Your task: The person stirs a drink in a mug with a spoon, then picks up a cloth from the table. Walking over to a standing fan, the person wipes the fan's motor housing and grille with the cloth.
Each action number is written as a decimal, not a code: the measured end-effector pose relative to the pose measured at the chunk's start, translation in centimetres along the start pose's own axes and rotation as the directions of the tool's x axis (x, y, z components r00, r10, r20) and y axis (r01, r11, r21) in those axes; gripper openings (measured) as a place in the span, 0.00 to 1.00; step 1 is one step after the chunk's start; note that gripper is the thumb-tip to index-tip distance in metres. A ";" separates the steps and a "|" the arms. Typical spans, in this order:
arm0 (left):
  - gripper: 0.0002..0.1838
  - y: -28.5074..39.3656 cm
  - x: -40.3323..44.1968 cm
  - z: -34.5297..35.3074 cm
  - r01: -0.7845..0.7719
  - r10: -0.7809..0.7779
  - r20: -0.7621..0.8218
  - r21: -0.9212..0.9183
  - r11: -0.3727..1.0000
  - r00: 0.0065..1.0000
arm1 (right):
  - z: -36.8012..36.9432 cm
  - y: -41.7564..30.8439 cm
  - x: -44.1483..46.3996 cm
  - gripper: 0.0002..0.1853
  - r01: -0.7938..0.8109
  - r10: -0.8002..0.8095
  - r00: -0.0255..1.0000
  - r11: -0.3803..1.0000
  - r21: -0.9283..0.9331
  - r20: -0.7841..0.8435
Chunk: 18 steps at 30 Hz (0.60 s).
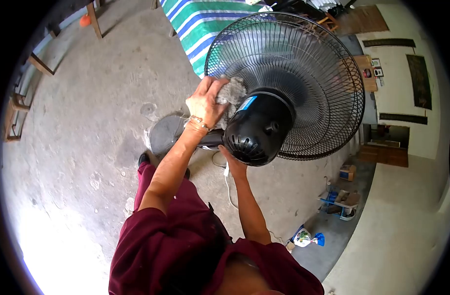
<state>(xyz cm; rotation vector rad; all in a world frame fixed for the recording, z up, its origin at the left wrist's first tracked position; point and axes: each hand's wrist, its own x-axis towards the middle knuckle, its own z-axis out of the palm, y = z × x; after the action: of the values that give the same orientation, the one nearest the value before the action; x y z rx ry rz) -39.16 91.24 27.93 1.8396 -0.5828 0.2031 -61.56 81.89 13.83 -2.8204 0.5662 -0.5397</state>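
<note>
A black standing fan (258,129) is in front of me, its wire cage (328,93) turned away and the rear of its motor housing facing me. My left hand (205,105) is closed on a crumpled grey rag (232,91), pressed against the back of the cage beside the housing. A beaded bracelet circles that wrist. Under the housing, by the top of the pole, my right hand (235,164) grips the fan; the housing hides most of its fingers. The fan's round base (165,135) stands on the floor, partly behind my left forearm.
A table with a green, blue and white striped cloth (198,24) stands beyond the fan. A white cord (230,189) trails over the concrete floor. Wooden furniture legs (94,20) are at far left. Near the right wall are a blue rack (339,202) and a bag (303,237).
</note>
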 end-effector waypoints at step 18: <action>0.31 2.0 -1.0 -1.2 -0.076 0.067 -0.087 -0.109 0.991 0.994 | 2.5 2.4 -1.1 0.13 0.031 -0.023 0.998 0.992 0.124 -0.063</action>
<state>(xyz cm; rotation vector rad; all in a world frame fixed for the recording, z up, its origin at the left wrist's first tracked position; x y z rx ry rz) -40.84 92.17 29.56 1.6946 -0.5905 0.2882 -62.37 80.48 10.53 -2.7050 0.4886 -0.6456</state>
